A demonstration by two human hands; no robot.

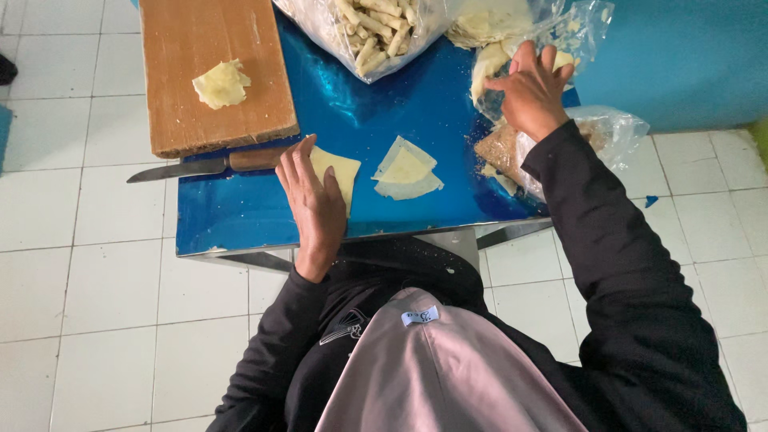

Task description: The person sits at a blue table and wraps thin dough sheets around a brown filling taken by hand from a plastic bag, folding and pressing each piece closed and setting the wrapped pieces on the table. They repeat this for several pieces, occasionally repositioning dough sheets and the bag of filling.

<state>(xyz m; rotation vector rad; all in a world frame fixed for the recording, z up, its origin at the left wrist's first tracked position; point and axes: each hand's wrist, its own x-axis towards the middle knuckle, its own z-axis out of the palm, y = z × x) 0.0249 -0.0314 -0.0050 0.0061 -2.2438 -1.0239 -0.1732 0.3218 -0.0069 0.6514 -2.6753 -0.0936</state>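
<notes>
Left hand [314, 200] flat, fingers spread on pastry sheet [339, 170]; right hand [532, 90] reaching into plastic bag [578, 32], grip unclear, bag contents cut off.

Pale wrapper sheet [340, 170] flat on blue table; clear bag [552, 40] open, perhaps wrappers inside.

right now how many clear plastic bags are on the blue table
3: a bag of rolled sticks at the top centre, a bag of pale sheets under the right hand, and a bag of crumbs by the right edge.
</notes>
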